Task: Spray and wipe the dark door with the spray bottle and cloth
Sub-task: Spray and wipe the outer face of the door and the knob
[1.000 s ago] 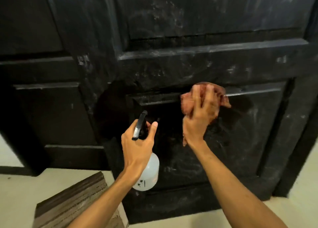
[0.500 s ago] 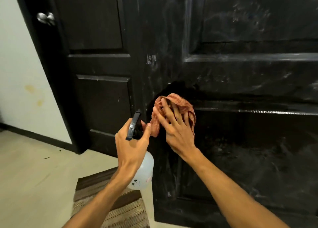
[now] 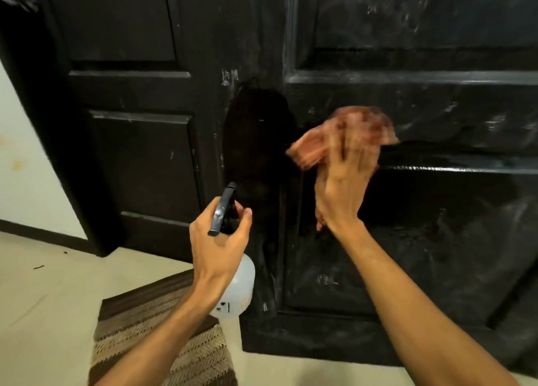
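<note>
Cloth (image 3: 361,123) now further right under flat right grip (image 3: 342,187); left grip (image 3: 218,240) round spray bottle (image 3: 237,292)

The left hand (image 3: 219,240), on a bare forearm rising from the bottom edge, curls its fingers round the neck of a translucent white plastic spray bottle (image 3: 235,286). The right hand (image 3: 343,181), motion-blurred and held higher, lays straight, spread fingers over a crumpled reddish-brown cloth (image 3: 358,126).

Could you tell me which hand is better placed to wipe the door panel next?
Right. The right hand presses the cloth flat against the door, while the left hand grips the spray bottle, off the surface.
</note>
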The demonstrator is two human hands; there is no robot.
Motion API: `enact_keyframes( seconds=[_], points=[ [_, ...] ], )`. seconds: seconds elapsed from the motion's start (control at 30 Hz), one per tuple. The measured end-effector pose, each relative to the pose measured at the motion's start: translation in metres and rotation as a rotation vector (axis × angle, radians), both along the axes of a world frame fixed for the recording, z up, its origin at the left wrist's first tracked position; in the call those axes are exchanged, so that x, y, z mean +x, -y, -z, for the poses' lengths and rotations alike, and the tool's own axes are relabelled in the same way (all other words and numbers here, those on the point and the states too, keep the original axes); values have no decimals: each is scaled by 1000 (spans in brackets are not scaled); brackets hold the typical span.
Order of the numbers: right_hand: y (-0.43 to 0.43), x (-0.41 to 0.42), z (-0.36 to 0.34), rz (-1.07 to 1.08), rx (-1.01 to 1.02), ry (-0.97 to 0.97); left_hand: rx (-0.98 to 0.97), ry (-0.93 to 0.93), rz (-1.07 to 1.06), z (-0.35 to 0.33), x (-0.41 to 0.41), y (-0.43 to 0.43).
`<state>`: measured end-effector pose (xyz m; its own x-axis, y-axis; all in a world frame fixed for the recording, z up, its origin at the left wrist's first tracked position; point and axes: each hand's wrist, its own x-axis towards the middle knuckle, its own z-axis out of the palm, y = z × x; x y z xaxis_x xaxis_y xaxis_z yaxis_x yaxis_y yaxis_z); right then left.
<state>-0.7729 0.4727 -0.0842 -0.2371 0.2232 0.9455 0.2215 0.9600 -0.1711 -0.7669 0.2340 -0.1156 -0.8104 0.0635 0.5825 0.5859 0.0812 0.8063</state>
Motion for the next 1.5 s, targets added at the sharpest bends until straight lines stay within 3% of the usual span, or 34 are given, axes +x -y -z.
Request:
enact_keyframes(
  seconds=[0.03,0.07,0.13,0.2,0.23,0.37,0.4,0.53,0.6,0.67,0.77,0.83,0.9,0.97,1.03,1.23,1.3,1.4,1.43,1.5],
  points=[
    [6,3,-3,28,-210,-116,2,5,15,3,2,-7],
    [18,-1,3,3,-256,-161,6,7,28,5,5,-13],
    [39,-10,28,-176,10,-27,-9,5,47,5,10,-26],
    [35,-9,45,-204,320,158,-19,-1,67,1,14,-38],
    [17,-4,40,-178,329,133,-22,0,85,-1,16,-44],
    [-39,29,26,21,-247,-361,-4,12,129,-7,18,-59],
    [-37,29,27,75,-290,-394,-6,13,125,-6,17,-62],
    [3,1,24,-113,187,-63,-37,0,116,-4,20,-76],
    [-12,5,15,-116,296,-27,-46,-24,146,-7,23,-83],
    [-49,30,14,1,187,-137,-56,-39,173,-9,25,-91],
    [-117,73,15,219,-267,-489,-51,-14,207,-11,28,-105],
    [-132,78,9,255,-453,-622,-50,-3,235,-11,31,-118],
    [-119,65,10,195,-326,-528,-58,5,270,-15,35,-133],
    [-104,59,16,80,-38,-279,-70,-1,303,-22,41,-151],
    [-126,73,17,34,91,-149,-71,-19,334,-27,49,-175],
    [-249,154,9,292,-531,-652,-118,-6,449,-24,77,-252],
    [-245,147,10,273,-489,-551,-119,16,471,-26,86,-273],
    [-236,141,34,189,-33,-167,-84,41,473,-27,94,-293],
    [-250,147,38,200,-4,-155,-73,37,470,-27,95,-298],
    [-276,159,37,281,-310,-388,-54,27,458,-30,96,-301]
  ],
)
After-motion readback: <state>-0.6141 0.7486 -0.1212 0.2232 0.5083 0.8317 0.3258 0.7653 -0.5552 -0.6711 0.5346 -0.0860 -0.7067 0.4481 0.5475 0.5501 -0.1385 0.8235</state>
